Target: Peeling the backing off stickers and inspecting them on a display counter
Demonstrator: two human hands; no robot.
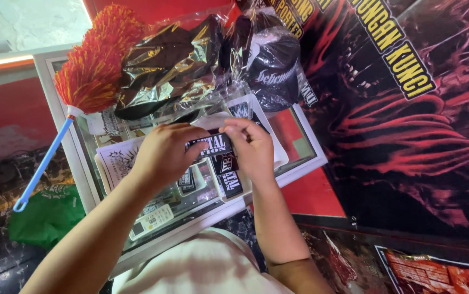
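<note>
My left hand (165,152) & right hand (252,148) are both pinched shut on a small black rectangular sticker w/ white lettering (210,146), one hand at each end, held flat just above the glass-topped display counter w/ white frame (308,142). Fingers curled, thumbs underneath I think, can't see them well. Right below my hands: more black-and-white stickers (229,182) lying on a white tray (279,158), partly hidden by my wrists. A white card w/ black print (117,159) sits left of my left hand. Further back on the counter, crinkly clear plastic bags holding black garments (172,68) are piled up, plus a bagged black cap (275,73), crowding the far side. A red-orange feather duster w/ blue handle (90,65) leans over the counter's left edge. Green bag (47,215) on the floor, left. Red-black poster wall (408,125) on my right.
</note>
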